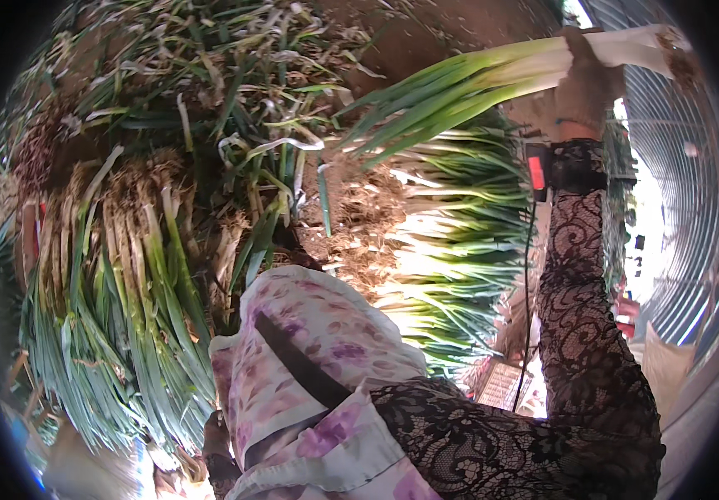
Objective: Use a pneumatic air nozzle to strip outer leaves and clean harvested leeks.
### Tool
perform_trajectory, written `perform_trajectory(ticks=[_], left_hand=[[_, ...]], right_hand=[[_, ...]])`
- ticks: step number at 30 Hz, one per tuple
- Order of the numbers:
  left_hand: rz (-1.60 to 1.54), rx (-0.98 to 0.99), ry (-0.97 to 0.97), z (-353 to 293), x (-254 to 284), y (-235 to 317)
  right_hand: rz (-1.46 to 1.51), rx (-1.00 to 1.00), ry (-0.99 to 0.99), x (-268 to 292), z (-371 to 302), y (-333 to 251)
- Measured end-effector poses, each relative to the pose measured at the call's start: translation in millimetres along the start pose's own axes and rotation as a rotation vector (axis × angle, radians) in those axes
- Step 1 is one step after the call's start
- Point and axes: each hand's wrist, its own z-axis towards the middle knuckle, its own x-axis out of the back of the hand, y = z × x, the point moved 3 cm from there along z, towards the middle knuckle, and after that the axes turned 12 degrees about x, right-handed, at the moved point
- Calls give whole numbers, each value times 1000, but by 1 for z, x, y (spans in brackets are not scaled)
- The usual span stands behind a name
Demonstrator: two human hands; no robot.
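At the upper right, my gloved right hand (586, 79) is wrapped round the white stems of a bunch of green onions (493, 71). The roots stick out on the right of the fist and the green leaves fan out to the left. Below it lies a long row of trimmed green onions (459, 242), white ends to the left and leaves to the right. My left hand (217, 435) hangs low beside my floral apron (326, 333), next to a big heap of untrimmed green onions (118, 300). Its fingers are too dark and hidden to make out.
Stripped leaves and peelings (234, 67) cover the ground at the far left and middle. Soil with loose roots (359, 208) runs between the heap and the row. A woven crate (503, 385) stands past the row's near end. A ribbed plastic wall (693, 167) curves along the right.
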Motion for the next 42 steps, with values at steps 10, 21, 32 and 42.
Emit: perform_trajectory(ticks=[10,21,32,42], left_hand=[[541,-131,9,-52,32,129],[290,-53,-55,-35,-3,196],[537,-314,259,-46,-54,255],[1151,-727,542,73,-79,246]], right_hand=[[-563,629,-164,149,43,131],[-692,-313,-1209,152,-313,261],[-232,25,-1764,56,-436,170],[99,-506,-1864,-78,-509,74]])
